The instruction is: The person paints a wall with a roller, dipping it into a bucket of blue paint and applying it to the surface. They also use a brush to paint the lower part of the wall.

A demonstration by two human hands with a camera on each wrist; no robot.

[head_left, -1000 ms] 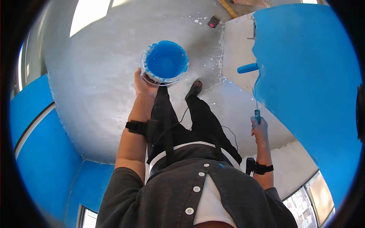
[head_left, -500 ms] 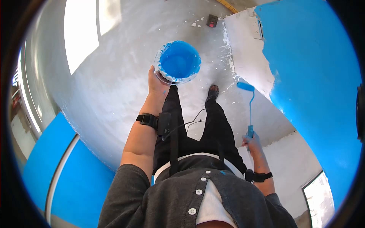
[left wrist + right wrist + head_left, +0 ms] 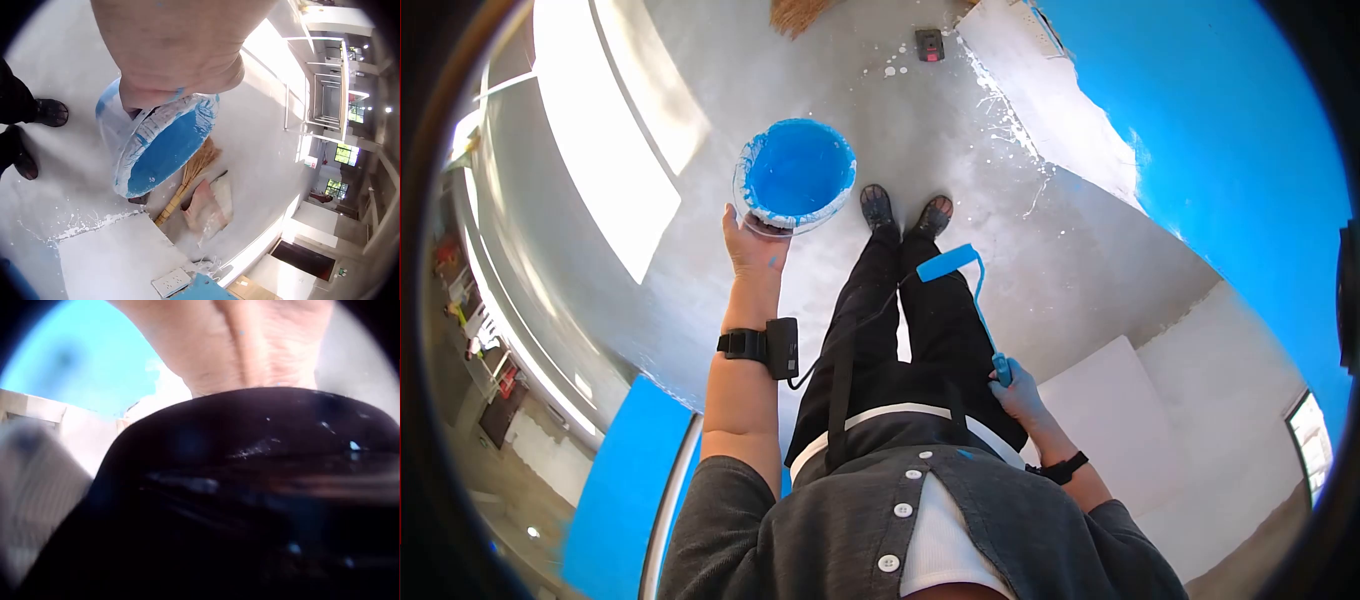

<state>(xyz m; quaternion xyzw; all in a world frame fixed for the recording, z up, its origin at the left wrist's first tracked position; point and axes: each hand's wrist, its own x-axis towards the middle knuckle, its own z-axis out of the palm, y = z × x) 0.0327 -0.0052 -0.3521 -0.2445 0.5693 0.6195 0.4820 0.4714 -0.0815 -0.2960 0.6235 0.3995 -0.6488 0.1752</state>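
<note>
My left hand [image 3: 750,248] grips a paint bucket [image 3: 746,188] by its side near the rim, out in front of the left leg. The rim is crusted with white and blue paint, and blue paint [image 3: 798,172] shows inside. In the left wrist view the bucket [image 3: 139,147] is tilted below the hand [image 3: 178,59], whose fingers are mostly hidden. My right hand [image 3: 1022,396] holds a small paint roller [image 3: 946,263] by its blue handle. The blue roller sleeve lies across the view of the legs. Dark material fills most of the right wrist view, hiding the roller there.
At right rises a wall, blue-painted [image 3: 1230,140] beside a white part [image 3: 1055,90]. A small black and red object [image 3: 929,45] lies on the paint-spattered floor [image 3: 1000,290]. A straw broom [image 3: 197,167] lies farther off. A socket plate [image 3: 171,282] sits on the white wall.
The roller has come away from the wall, swinging left and down in front of the legs. The view has turned away from the right wall; the left hand keeps holding the bucket.
</note>
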